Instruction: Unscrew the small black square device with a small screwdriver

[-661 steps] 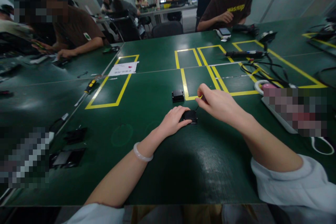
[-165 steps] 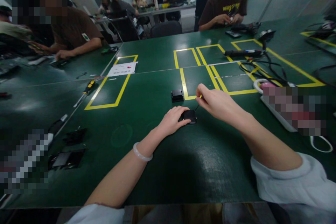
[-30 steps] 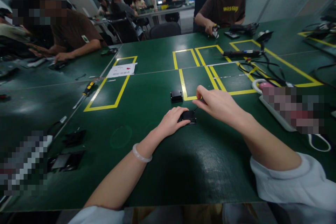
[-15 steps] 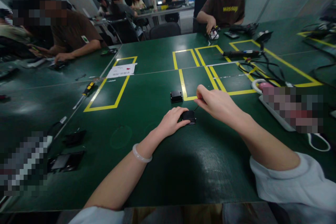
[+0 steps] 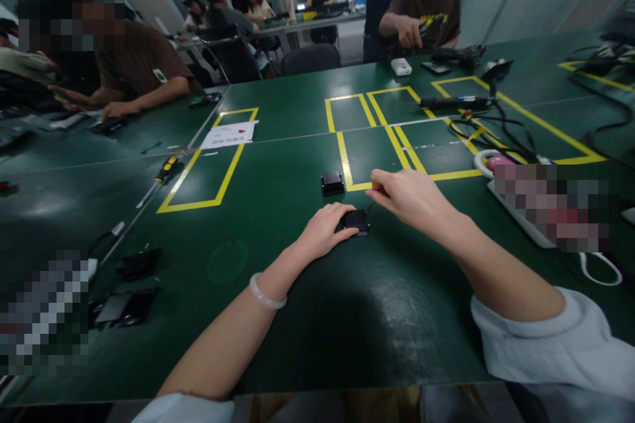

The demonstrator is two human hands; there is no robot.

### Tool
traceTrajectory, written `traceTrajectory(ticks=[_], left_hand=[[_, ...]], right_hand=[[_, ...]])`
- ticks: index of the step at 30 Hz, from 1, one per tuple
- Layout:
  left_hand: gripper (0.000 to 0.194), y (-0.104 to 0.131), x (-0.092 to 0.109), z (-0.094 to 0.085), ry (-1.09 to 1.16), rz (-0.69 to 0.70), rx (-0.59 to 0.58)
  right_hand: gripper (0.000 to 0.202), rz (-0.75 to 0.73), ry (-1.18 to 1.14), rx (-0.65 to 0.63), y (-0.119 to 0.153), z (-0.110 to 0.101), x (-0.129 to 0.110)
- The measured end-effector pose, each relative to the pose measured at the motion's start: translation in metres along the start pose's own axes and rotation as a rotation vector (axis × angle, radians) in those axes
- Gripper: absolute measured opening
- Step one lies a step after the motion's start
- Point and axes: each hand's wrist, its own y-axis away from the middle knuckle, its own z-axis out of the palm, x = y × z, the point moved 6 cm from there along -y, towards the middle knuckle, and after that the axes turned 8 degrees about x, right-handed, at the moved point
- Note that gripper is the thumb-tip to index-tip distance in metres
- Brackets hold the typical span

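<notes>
My left hand is closed on a small black block-shaped part, its thumb and fingers gripping the left side while the part rests on the green table. In my right hand, pinched between thumb and fingertips, is a thin dark rod-shaped tool. The rod slants down to the upper right edge of the part. Most of the tool is hidden by the fingers, so its exact kind does not show. Just beyond my left hand sits a second black block-shaped part, apart from both hands.
Yellow tape marks the tabletop. A yellow-black screwdriver and dark pieces lie left. On the right are cables, a tape roll and a black pen-shaped tool. Co-workers sit across, near a white box.
My right hand has shifted slightly, still pinching the rod-shaped tool. My left hand stays on the part. The co-worker opposite has raised a hand away from the white box, holding something dark and yellow.
</notes>
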Motion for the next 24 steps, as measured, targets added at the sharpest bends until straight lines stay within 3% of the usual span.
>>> traceTrajectory(ticks=[18, 24], left_hand=[[0.036, -0.0001, 0.0001, 0.0001, 0.003, 0.002, -0.001], [0.036, -0.0004, 0.0013, -0.0005, -0.001, 0.004, -0.01]], right_hand=[[0.026, 0.048, -0.023, 0.081, -0.0007, 0.001, 0.0001], [0.025, 0.023, -0.013, 0.036, -0.0001, -0.0005, -0.005]])
